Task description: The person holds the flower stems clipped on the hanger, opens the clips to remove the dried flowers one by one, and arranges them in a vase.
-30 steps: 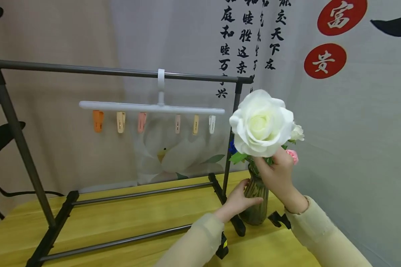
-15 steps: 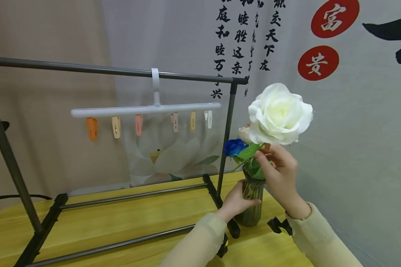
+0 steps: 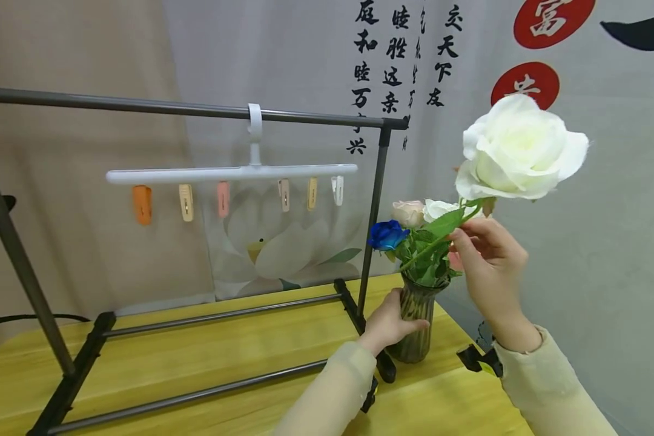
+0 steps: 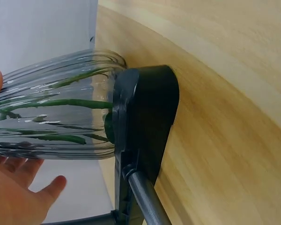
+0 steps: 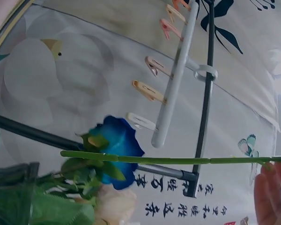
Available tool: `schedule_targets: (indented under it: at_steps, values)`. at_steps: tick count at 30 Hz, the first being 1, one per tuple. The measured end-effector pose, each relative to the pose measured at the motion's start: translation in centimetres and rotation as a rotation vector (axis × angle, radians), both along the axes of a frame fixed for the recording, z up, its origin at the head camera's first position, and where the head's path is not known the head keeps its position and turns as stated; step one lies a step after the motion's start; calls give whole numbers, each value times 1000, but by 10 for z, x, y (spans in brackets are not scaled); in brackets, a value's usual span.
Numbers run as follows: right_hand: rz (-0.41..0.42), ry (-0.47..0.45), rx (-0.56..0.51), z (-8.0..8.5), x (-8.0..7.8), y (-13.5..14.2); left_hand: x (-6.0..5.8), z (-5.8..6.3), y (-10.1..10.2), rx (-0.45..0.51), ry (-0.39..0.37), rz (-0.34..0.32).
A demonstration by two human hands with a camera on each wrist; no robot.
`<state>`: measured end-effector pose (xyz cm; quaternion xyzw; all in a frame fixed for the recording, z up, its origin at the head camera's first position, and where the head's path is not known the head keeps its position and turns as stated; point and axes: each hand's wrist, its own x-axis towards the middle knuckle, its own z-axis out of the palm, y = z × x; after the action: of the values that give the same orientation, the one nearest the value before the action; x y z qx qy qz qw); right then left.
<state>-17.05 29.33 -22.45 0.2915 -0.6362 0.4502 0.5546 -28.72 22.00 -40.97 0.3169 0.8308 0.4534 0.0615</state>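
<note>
My right hand (image 3: 493,266) pinches the stem of a large white rose (image 3: 520,148) just below its bloom, up and right of the vase. The bare stem (image 5: 178,161) slants down leftward, and the right wrist view shows its cut end out of the vase. My left hand (image 3: 389,327) grips the ribbed clear glass vase (image 3: 418,312), thumb across its near side. Green stems (image 4: 61,103) show through the glass. Still in the vase are a blue rose (image 3: 387,235), a pale pink rose (image 3: 407,213) and a smaller white rose (image 3: 438,209), among leaves.
A dark metal rack (image 3: 327,118) stands left of the vase, its black foot (image 3: 386,366) close to the vase's base. From its bar hangs a white hanger (image 3: 231,174) with several coloured clips (image 3: 223,200). Beneath is a yellow wood-grain table (image 3: 223,345).
My right hand has moved up and to the right with the white rose, drawing its stem out of the vase. My left hand keeps its hold on the vase.
</note>
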Motion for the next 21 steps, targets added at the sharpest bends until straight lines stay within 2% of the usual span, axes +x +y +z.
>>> schedule_targets:
  at_steps: [2, 5, 12, 21]
  values:
    - [19, 9, -19, 2, 1, 3, 0, 0, 0, 7, -1, 5]
    - [-10, -4, -33, 3, 3, 7, 1, 0, -1, 31, -12, 5]
    - [-264, -83, -18, -9, 1, 9, -3, -7, -6, 60, -29, -14]
    - [-460, -89, 68, -31, -14, 10, -15, -9, -9, 43, -13, -31]
